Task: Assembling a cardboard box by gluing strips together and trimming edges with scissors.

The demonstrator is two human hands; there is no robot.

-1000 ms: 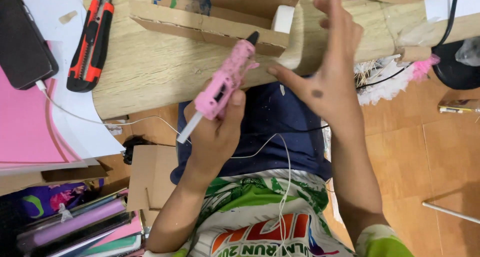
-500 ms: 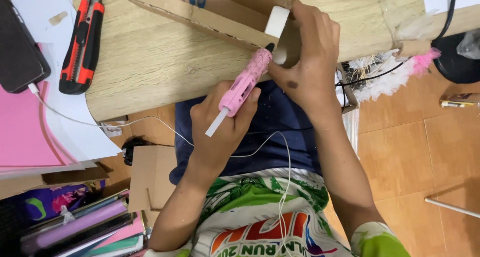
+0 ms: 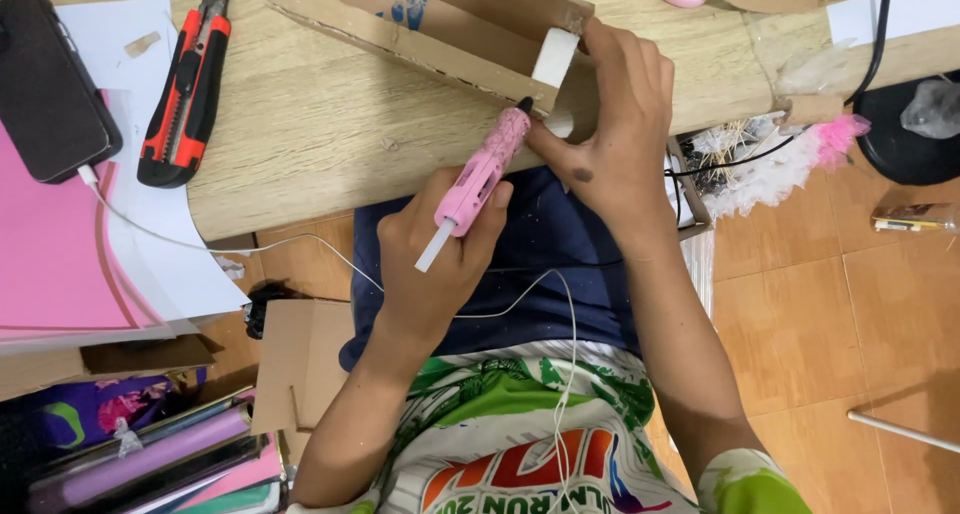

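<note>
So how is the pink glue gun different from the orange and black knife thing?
The pink glue gun is held in the left hand, its dark tip against the cardboard piece; the orange and black utility knife lies untouched on the wooden table. The glue gun has a white stick poking out of its back; the utility knife shows none. The glue gun looks slimmer than the utility knife. Both are long hand tools.

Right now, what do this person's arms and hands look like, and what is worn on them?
Both forearms are bare. The left hand and right hand wear no gloves, rings or watch. The right hand has a small dark spot on its back. A green-and-white short sleeve shows on the right arm.
</note>
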